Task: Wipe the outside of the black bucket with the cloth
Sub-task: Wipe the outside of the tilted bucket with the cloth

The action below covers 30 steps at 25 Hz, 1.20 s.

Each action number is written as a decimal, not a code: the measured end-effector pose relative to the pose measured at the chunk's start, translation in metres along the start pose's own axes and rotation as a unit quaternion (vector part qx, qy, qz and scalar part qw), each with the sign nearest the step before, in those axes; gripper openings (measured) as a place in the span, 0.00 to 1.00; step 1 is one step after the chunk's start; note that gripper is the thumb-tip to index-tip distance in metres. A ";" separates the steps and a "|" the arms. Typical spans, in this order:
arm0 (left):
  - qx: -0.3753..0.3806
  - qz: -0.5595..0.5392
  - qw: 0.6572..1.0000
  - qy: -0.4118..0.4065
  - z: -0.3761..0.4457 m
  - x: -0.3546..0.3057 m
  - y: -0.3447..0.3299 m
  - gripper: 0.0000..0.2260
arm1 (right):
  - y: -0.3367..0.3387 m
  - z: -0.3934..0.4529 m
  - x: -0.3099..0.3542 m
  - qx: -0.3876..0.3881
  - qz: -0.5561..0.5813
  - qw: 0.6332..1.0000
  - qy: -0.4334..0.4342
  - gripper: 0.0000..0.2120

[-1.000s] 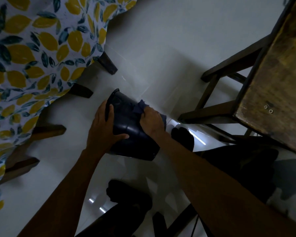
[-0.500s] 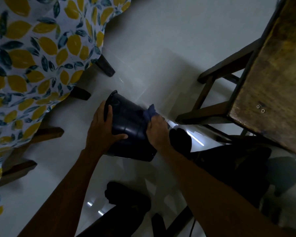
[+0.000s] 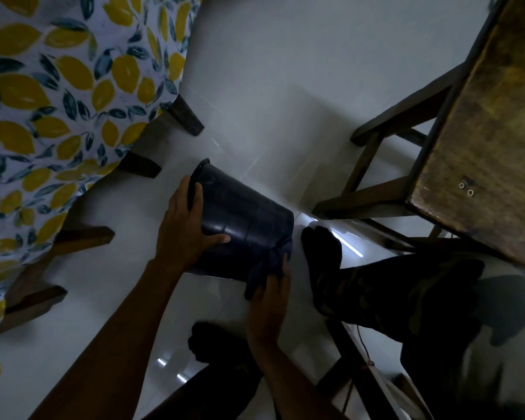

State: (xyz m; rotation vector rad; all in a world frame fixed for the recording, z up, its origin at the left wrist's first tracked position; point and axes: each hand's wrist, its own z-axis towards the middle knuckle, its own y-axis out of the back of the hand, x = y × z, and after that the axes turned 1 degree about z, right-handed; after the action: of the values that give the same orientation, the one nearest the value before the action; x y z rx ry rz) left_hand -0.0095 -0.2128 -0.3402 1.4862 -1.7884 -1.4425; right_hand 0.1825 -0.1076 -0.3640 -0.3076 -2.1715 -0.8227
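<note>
Black bucket (image 3: 246,225) tipped on its side over the floor (image 3: 285,101), rim away from us, base toward us.
Our left hand (image 3: 184,228) clasps the rim end; our right hand (image 3: 269,298) has its grip closed on the cloth (image 3: 269,265) at the base edge, nearer us, so the long wall stretches ahead of it.

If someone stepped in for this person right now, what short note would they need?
Left hand: grips the black bucket near its rim, holding it tipped on its side above the floor.
Right hand: holds the dark cloth against the bucket's lower wall, near the base end.
Done: cannot tell how much is already wiped; the light is dim.
Left: probably work the cloth over the rest of the outside, turning the bucket with the left hand.
</note>
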 end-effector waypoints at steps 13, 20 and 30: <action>-0.005 -0.006 1.000 0.015 0.000 -0.002 0.003 0.57 | -0.008 0.171 0.044 0.104 -0.223 0.969 0.012 0.17; -0.060 -0.290 0.912 0.282 0.036 -0.042 0.043 0.30 | 0.012 0.153 0.044 0.087 -0.058 0.992 0.065 0.19; -0.080 -0.300 0.928 0.204 -0.011 0.011 0.034 0.11 | 0.035 0.142 0.070 0.147 -0.205 0.956 0.152 0.23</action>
State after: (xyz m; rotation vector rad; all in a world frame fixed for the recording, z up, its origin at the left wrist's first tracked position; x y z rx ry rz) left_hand -0.0209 -0.2311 -0.3095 2.1606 -0.9819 -1.3445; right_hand 0.0687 0.0074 -0.3656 0.4105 -2.0474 -0.6963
